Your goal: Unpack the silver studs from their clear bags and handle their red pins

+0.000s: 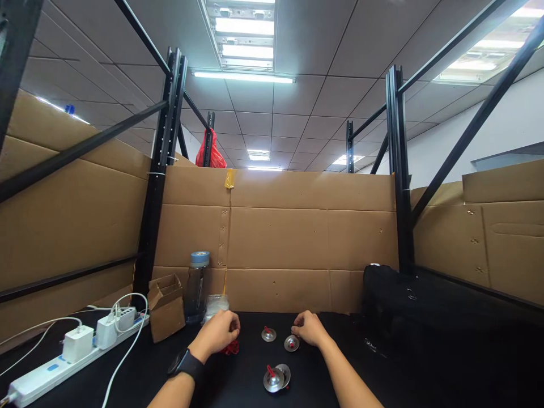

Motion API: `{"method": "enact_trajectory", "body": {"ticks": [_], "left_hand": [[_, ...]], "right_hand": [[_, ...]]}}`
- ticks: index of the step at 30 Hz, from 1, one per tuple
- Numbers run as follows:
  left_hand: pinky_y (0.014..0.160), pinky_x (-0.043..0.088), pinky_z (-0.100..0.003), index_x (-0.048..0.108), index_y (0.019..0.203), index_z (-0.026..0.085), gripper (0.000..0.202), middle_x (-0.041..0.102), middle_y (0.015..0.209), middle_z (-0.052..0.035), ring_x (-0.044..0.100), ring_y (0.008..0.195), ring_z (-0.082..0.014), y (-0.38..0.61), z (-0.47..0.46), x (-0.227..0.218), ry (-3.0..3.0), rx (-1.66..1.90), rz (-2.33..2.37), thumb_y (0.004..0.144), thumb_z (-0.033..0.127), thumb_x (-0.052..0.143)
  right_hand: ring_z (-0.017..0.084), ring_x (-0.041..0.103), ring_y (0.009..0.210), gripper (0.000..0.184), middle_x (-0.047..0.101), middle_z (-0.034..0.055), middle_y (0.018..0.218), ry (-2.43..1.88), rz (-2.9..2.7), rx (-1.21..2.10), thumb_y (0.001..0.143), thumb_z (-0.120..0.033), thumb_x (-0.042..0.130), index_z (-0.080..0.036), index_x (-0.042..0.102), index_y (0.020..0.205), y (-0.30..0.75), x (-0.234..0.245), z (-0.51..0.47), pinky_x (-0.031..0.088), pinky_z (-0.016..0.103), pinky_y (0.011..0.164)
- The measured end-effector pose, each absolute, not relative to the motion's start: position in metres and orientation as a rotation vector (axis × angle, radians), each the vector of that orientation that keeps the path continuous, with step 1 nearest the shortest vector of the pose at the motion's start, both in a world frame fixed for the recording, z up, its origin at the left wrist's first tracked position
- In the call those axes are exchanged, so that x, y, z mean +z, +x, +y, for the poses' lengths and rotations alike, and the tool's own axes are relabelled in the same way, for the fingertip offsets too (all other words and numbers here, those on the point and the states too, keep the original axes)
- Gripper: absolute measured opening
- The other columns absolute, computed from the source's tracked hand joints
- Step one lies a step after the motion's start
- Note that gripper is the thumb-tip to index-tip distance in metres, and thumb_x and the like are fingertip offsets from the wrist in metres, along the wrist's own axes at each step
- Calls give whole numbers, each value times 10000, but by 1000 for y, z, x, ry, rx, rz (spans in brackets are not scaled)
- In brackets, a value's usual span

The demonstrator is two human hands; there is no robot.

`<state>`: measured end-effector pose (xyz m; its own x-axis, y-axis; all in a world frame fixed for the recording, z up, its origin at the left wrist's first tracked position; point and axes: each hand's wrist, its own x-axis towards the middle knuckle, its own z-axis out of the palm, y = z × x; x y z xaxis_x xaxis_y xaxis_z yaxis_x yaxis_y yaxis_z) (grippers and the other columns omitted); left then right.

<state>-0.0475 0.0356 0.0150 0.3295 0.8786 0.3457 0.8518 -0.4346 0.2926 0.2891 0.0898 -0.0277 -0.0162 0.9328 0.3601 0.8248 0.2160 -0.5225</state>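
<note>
Several small silver finger cymbals with red cords lie on the black tabletop. My right hand [309, 327] is closed, its fingertips at the rim of one finger cymbal [292, 343]. Just left of that is another finger cymbal [268, 334], with a red cord at its middle. Nearer to me, a pair of overlapping finger cymbals [274, 379] rests with a red loop on top. My left hand [219, 334], a black watch on its wrist, has its fingers curled just above a red cord bundle [230, 347]. Whatever those fingers hold is hidden.
A white power strip [55, 368] with chargers and cables runs along the left. Behind my left hand stand a small cardboard box [165, 309], a bottle with a blue lid [196, 289] and a clear plastic packet [216, 305]. A black cloth-covered bulk [408, 317] occupies the right.
</note>
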Motion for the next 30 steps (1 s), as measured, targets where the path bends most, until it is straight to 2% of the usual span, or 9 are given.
{"method": "enact_trajectory", "body": {"ticks": [7, 12, 14, 16, 20, 22, 25, 27, 30], "left_hand": [[667, 420, -225, 749, 891, 172, 245, 744, 829, -39, 651, 743, -155, -40, 36, 18, 2572, 747, 1413, 815, 257, 533], [685, 431, -231, 752, 894, 176, 252, 744, 860, -41, 650, 761, -162, -34, 29, 22, 2570, 741, 1338, 823, 284, 535], [690, 433, -234, 750, 895, 181, 258, 742, 861, -40, 652, 771, -165, -33, 26, 23, 2571, 738, 1320, 831, 295, 527], [694, 437, -237, 749, 895, 181, 263, 742, 854, -40, 652, 768, -166, -32, 26, 23, 2569, 728, 1320, 833, 297, 522], [721, 451, -243, 751, 895, 178, 261, 746, 870, -46, 652, 780, -172, -31, 25, 24, 2560, 754, 1328, 838, 310, 533], [758, 456, -252, 755, 890, 183, 250, 747, 884, -48, 651, 803, -178, -28, 23, 26, 2554, 795, 1317, 840, 313, 547], [814, 459, -260, 747, 949, 197, 250, 748, 933, -45, 652, 863, -186, -19, 17, 28, 2507, 916, 1242, 872, 315, 541], [866, 459, -266, 729, 1027, 206, 282, 743, 1019, -50, 647, 939, -191, -11, 14, 29, 2448, 1038, 1147, 920, 337, 503], [890, 463, -276, 710, 1070, 190, 311, 734, 1060, -67, 641, 977, -197, -2, 14, 27, 2339, 1111, 990, 951, 384, 498]], "right_hand": [[217, 676, 901, 148, 742, 81, 898, -1668, -1903, 176, 665, -170, 716, -172, 754, 808, 289, -16, 81, 469, 263, 742], [256, 616, 1124, 448, 710, 62, 1136, -1522, -2155, 182, 605, -64, 717, -278, 784, 994, 287, -4, 68, 437, 325, 925], [281, 577, 1191, 543, 686, 25, 1213, -1502, -2270, 249, 527, -5, 736, -343, 796, 946, 283, -2, 64, 400, 379, 992], [303, 548, 1228, 519, 677, 10, 1246, -1552, -2313, 281, 527, 15, 725, -364, 804, 873, 278, -3, 61, 358, 453, 1029], [298, 533, 1234, 336, 675, 31, 1250, -1448, -2337, 213, 675, -98, 722, -354, 806, 875, 265, -1, 57, 326, 503, 1039], [272, 588, 1135, 254, 708, 52, 1147, -1338, -2295, 223, 719, -162, 727, -319, 811, 899, 257, 5, 54, 386, 435, 988], [209, 650, 868, 160, 737, 56, 897, -1131, -2177, 393, 764, -244, 718, -227, 811, 893, 243, 15, 46, 465, 312, 809], [188, 645, 753, 198, 730, 45, 802, -994, -2111, 589, 770, -340, 732, -178, 794, 866, 234, 19, 42, 474, 283, 713], [191, 660, 732, 367, 727, 40, 783, -825, -1980, 885, 724, -482, 776, -145, 750, 867, 223, 22, 37, 498, 285, 683]]}}
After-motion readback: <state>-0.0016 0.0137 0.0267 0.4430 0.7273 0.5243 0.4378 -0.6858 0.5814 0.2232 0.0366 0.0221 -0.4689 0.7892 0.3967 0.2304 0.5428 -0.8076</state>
